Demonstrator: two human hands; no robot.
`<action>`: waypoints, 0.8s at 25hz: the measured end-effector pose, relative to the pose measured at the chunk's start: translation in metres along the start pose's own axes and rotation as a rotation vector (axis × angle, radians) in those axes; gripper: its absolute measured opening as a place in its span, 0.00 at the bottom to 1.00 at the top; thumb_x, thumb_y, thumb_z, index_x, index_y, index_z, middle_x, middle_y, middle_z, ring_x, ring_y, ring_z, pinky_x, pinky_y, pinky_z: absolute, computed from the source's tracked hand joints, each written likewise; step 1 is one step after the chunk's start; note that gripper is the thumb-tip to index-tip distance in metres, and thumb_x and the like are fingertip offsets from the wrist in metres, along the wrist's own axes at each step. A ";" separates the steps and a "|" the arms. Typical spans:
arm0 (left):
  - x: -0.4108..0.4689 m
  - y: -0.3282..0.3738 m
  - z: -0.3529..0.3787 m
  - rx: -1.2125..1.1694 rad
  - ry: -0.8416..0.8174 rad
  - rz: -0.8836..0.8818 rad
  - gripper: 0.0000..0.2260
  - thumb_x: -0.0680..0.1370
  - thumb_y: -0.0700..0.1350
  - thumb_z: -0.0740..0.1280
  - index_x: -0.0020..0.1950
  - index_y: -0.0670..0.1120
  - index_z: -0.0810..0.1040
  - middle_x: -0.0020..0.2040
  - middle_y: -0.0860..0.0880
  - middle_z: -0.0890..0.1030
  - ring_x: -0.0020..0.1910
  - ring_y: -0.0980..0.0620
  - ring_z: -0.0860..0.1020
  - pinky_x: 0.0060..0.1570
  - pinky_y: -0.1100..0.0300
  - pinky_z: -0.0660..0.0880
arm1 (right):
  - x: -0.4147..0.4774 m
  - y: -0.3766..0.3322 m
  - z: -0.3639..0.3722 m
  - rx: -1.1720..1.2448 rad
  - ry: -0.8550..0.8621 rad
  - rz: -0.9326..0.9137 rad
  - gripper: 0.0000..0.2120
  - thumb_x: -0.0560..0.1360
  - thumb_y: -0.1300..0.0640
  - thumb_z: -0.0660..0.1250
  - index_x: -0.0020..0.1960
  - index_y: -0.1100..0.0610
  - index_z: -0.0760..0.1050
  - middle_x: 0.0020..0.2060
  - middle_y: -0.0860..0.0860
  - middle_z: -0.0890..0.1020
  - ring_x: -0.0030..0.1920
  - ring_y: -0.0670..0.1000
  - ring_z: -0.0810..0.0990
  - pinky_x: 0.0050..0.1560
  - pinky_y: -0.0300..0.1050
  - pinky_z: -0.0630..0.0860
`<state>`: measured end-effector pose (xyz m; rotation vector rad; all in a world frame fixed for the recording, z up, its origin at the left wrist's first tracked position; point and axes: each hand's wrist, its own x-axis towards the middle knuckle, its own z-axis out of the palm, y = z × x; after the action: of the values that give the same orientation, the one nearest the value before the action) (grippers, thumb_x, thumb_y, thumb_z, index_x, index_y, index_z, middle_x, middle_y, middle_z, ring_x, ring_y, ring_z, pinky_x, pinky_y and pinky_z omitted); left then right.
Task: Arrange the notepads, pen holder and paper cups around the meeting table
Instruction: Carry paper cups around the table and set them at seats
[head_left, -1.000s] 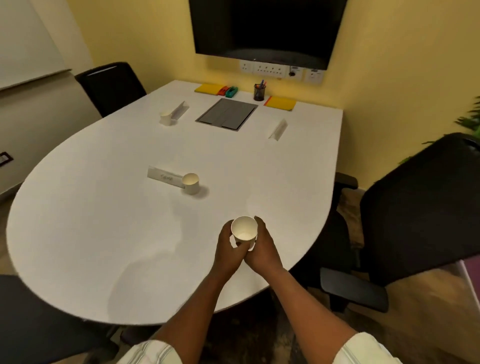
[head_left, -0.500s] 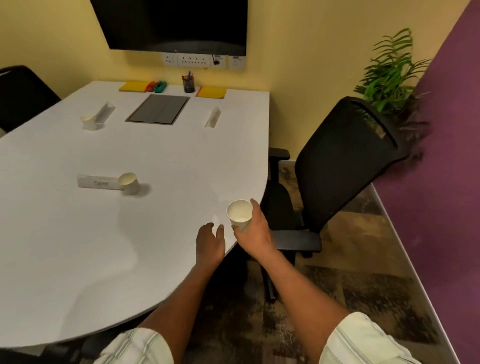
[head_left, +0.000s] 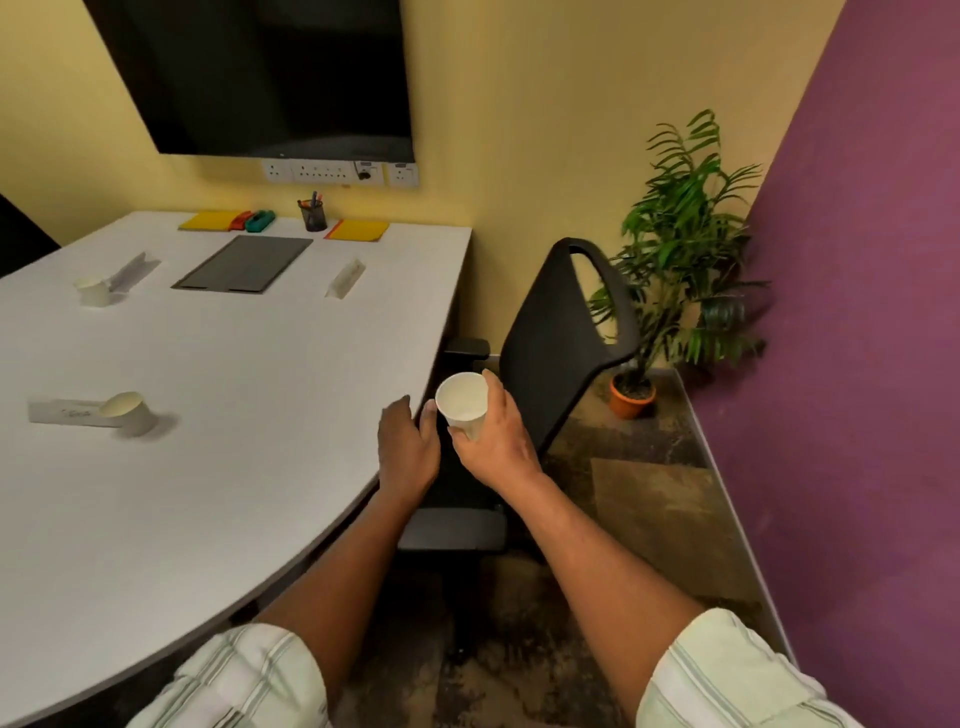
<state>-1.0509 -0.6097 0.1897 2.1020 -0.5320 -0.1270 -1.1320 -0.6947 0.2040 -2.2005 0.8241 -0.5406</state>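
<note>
My right hand (head_left: 496, 441) grips a white paper cup (head_left: 462, 401), upright, just off the right edge of the white meeting table (head_left: 270, 374). My left hand (head_left: 408, 447) hovers empty beside it at the table's edge, fingers apart. Two more paper cups stand on the table: one (head_left: 130, 413) next to a name card (head_left: 65, 413), another (head_left: 93, 291) by a far-left name card (head_left: 134, 270). At the far end stand a black pen holder (head_left: 314, 214) and two yellow notepads (head_left: 205, 220) (head_left: 358, 229).
A black office chair (head_left: 561, 338) stands right of the table beside my hands. A potted plant (head_left: 670, 260) sits in the corner by the purple wall. A grey panel (head_left: 244, 264), a third name card (head_left: 345, 278) and red and green objects (head_left: 253, 220) lie on the table. A dark screen (head_left: 260, 78) hangs above.
My view has swung right. My left hand let go of the cup, which my right hand alone carried right, past the table's edge toward the chair.
</note>
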 end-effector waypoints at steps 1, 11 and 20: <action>-0.001 0.021 0.014 0.008 0.000 0.014 0.23 0.81 0.53 0.55 0.71 0.40 0.65 0.70 0.41 0.69 0.70 0.44 0.67 0.68 0.53 0.64 | 0.007 0.009 -0.021 -0.010 0.009 -0.009 0.42 0.72 0.52 0.71 0.76 0.51 0.49 0.70 0.55 0.64 0.69 0.57 0.66 0.65 0.55 0.72; 0.064 0.177 0.127 -0.034 0.079 0.136 0.24 0.80 0.55 0.54 0.68 0.39 0.70 0.66 0.39 0.74 0.66 0.42 0.71 0.66 0.48 0.68 | 0.099 0.064 -0.168 0.008 0.164 -0.145 0.42 0.71 0.55 0.71 0.77 0.56 0.50 0.70 0.58 0.64 0.70 0.59 0.66 0.67 0.53 0.70; 0.218 0.246 0.245 -0.069 0.129 0.174 0.30 0.76 0.62 0.48 0.58 0.41 0.75 0.56 0.42 0.79 0.57 0.43 0.75 0.57 0.43 0.73 | 0.281 0.115 -0.225 -0.005 0.172 -0.148 0.42 0.72 0.56 0.71 0.77 0.59 0.50 0.71 0.59 0.64 0.71 0.58 0.65 0.69 0.48 0.67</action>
<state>-1.0049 -1.0071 0.2787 1.9713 -0.6206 0.0882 -1.1101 -1.0587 0.3027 -2.2540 0.7535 -0.8104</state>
